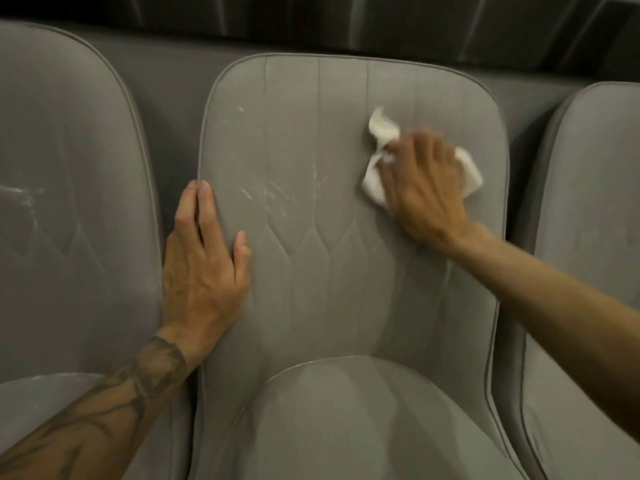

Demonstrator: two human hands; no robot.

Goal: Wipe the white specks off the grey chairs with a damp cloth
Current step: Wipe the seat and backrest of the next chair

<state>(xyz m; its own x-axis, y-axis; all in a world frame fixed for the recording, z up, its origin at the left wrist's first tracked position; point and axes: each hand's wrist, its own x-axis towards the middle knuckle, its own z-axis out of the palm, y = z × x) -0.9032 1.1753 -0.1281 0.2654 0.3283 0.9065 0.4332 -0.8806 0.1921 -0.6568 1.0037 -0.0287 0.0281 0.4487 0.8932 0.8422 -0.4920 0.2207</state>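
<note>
Work the middle grey chair [346, 289] down its backrest, top to bottom. Brace with the left hand [204, 271], flat and open, on the chair's left edge. Press through the right hand [426, 192], fingers clutching the bunched damp cloth [381, 129] at upper right. Sweep leftward in overlapping strokes toward the white specks [273, 195] mid-backrest.

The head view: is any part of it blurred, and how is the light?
In the head view, the right hand and the white cloth are softened by motion blur; the left hand on the middle chair is sharper; the light is dim and soft, with no hard glare.
</note>
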